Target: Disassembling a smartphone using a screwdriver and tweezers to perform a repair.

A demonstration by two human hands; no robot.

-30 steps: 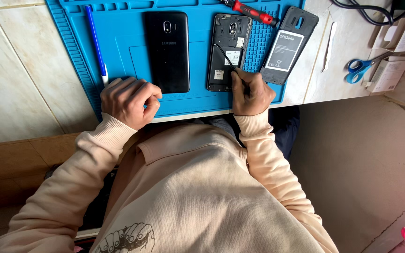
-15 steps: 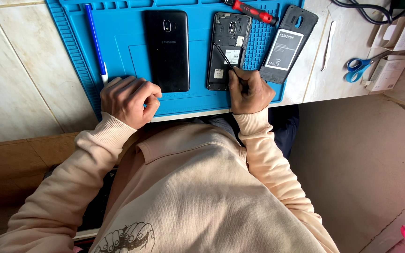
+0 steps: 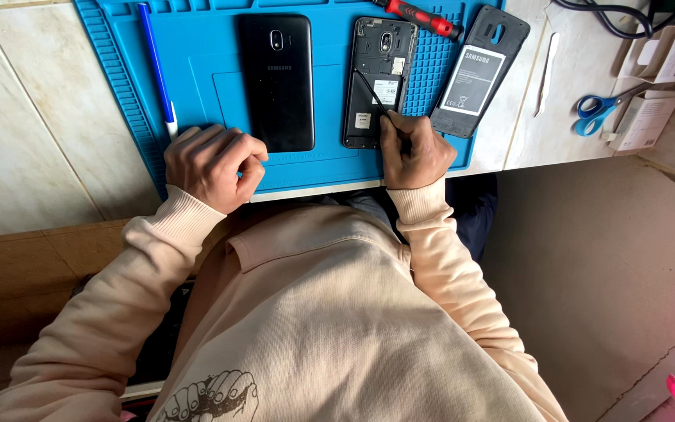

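1. Right hand (image 3: 414,152) rests at the near edge of the blue work mat (image 3: 197,86); its fingers are pinched around a thin black pointed tool (image 3: 370,92).
2. The tool's long axis runs diagonally, from the fingers up and to the left, away from the person. Its tip sits over the opened phone (image 3: 379,82), about mid-body; whether it actually touches cannot be told.
3. The opened phone lies flat on the mat, back cover off, internals facing up. Its long axis runs away from the person, camera end at the far side.
4. Left hand (image 3: 214,166) rests on the mat's near-left corner, fingers curled loosely inward and holding nothing that can be seen.
5. A closed black phone (image 3: 276,82) lies back-up between the two hands, parallel to the opened one and just beside it.
6. The removed back cover (image 3: 480,72) lies tilted at the mat's right edge, with a flat battery (image 3: 470,82) on it.
7. A blue pen (image 3: 156,70) lies on the left of the mat and a red-handled screwdriver (image 3: 423,17) along its far edge.
8. Blue-handled scissors (image 3: 599,108) lie on the desk (image 3: 25,141), well to the right.
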